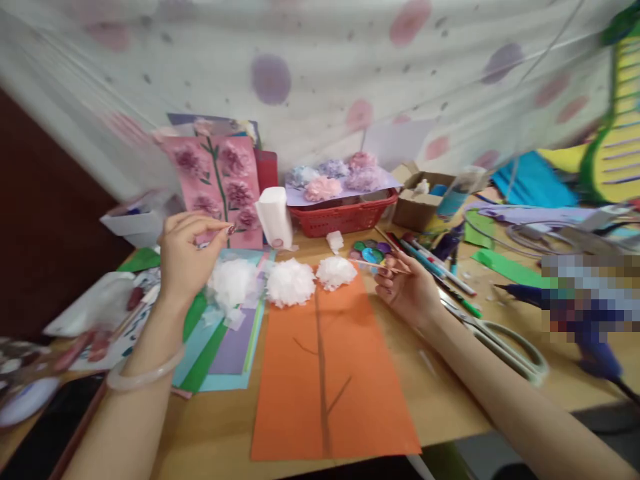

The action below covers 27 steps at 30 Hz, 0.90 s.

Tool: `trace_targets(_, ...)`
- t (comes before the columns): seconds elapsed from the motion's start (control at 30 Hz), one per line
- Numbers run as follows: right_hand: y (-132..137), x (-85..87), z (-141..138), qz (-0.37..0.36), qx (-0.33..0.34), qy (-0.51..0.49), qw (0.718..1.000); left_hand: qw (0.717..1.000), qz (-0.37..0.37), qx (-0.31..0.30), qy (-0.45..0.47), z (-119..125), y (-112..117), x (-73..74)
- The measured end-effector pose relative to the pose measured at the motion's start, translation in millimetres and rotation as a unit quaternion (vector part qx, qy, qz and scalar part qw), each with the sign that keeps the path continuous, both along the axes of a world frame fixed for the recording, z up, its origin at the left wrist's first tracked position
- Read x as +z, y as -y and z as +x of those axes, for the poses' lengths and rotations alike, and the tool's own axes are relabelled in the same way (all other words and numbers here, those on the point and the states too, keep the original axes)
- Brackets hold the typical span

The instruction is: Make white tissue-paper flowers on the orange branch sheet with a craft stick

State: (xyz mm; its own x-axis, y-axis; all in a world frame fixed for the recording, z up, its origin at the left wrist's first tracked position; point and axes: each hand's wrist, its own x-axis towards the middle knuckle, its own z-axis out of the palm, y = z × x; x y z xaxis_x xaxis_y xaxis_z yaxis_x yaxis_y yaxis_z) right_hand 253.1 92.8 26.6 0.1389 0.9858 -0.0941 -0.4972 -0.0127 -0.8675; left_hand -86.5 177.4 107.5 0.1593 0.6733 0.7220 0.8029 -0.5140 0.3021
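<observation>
My left hand (193, 257) is raised over the left side of the table, thumb and finger pinched together; anything between them is too small to make out. Below it lies a fluffy white paper pompom (234, 287). In my right hand (407, 293) is a thin wooden stick (370, 265), its tip pointing left toward a smaller white pompom (336, 273). A middle white pompom (291, 283) rests at the top edge of an orange sheet (295, 373), which bears a dark drawn stem with branches. A round paint palette (371, 253) sits just beyond the right hand.
A red basket (340, 219) carries pastel paper flowers at the back, beside a white container (275, 217) and a pink flower panel (187, 180). Scissors (515, 350), pens (440, 263) and a blue glue gun (595, 340) lie right. Coloured sheets (235, 350) and a phone (55, 427) lie left.
</observation>
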Motion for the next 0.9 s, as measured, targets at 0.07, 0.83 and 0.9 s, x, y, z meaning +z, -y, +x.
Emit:
trace_targets(0.07, 0, -2.7, 0, -0.015, 0.02, -0.052, 0.998, 0.999, -0.02, 0.044, 0.019, -20, -4, -4.1)
trace_targets(0.83, -3, -16.5, -1, -0.033, 0.046, -0.092, 0.994, 0.945, -0.246, -0.002, 0.215, -9, -27, -65.4)
trace_targets(0.9, -3, -17.6, 0, -0.039, 0.045, -0.111, 0.992, 0.923, -0.275, -0.032, 0.266, -6, -23, -62.8)
